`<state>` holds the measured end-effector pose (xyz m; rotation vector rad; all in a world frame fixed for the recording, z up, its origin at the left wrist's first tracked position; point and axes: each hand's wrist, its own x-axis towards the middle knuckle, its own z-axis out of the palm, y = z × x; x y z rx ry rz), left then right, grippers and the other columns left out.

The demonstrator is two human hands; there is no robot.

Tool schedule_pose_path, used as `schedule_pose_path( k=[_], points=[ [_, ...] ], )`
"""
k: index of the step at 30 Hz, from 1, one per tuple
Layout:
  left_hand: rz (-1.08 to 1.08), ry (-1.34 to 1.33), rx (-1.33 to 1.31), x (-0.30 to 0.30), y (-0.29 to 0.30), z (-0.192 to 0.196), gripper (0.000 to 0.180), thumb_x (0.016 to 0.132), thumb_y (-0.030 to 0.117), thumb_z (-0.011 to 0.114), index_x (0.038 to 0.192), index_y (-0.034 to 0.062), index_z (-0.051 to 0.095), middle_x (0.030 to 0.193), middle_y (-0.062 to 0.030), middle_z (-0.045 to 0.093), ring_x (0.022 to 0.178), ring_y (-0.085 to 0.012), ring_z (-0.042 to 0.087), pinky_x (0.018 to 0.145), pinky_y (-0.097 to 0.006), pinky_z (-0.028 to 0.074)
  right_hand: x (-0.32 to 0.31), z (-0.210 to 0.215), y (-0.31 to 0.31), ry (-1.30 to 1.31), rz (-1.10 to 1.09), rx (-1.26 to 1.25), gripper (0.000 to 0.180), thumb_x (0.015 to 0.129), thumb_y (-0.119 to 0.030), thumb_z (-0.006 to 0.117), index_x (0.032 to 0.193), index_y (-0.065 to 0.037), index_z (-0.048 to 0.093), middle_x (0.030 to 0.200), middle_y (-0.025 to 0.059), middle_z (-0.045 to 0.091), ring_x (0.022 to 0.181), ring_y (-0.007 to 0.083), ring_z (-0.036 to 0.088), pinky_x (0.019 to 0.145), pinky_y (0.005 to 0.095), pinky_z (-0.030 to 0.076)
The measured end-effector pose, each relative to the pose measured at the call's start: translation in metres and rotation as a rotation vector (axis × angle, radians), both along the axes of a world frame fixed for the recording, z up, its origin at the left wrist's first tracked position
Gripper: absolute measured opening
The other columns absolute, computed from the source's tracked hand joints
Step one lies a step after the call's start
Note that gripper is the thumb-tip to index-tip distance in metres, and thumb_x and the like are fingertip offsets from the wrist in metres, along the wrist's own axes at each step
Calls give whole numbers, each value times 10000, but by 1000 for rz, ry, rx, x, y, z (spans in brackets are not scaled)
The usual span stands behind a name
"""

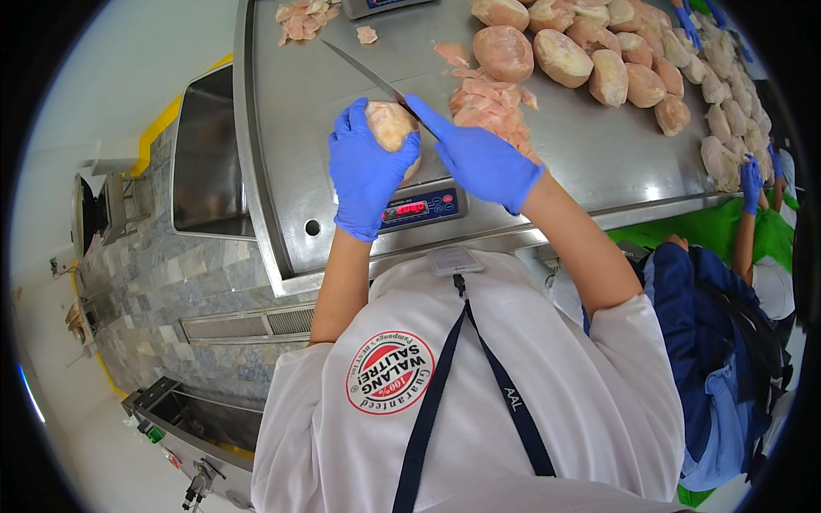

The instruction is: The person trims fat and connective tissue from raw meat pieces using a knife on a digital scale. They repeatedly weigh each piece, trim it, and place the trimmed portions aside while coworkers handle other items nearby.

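Blue gloves cover both of my hands. My left hand is wrapped round a rounded, pale pink and yellowish piece of raw meat, above a digital scale with a lit red display. In my right hand is a knife; its long blade points to the far left, passing by the far side of the meat. Whether the edge touches the meat I cannot tell. Thin pink meat trimmings lie heaped just beyond my right hand. My fingers hide most of the knife's handle.
Several rounded meat pieces lie on the steel table at the far right, with paler pieces beyond. More trimmings sit near a second scale. A steel basin stands left; a person in dark blue is on my right.
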<state>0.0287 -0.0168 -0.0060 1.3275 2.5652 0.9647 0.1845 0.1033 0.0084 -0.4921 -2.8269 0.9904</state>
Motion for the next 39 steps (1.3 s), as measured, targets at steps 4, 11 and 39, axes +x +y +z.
schedule_pose_path(
  k=[4, 11, 39],
  points=[
    [2, 3, 56, -2, -2, -10, 861, 717, 436, 810, 1381, -8, 489, 1314, -219, 549, 1187, -400, 545, 1009, -479, 462, -31, 6, 13, -272, -95, -589, 721, 1021, -97, 446, 1636, -237, 95, 633, 104, 575, 445, 183, 523, 483, 332, 480],
    [-250, -34, 39, -45, -8, -3, 861, 764, 419, 794, 1438, 5, 454, 1359, -242, 527, 1216, -406, 534, 1039, -472, 451, -19, -30, 3, -190, -181, -752, 687, 1043, -147, 450, 1633, -254, 115, 661, 121, 579, 461, 176, 533, 507, 335, 495],
    [-36, -79, -8, -8, 5, 7, 684, 761, 401, 808, 1303, 61, 568, 1238, -161, 621, 1140, -351, 599, 985, -446, 480, -9, -32, -1, -14, -233, -509, 683, 1006, -109, 453, 1620, -187, 163, 846, 248, 676, 601, 310, 648, 658, 432, 550]
  ],
)
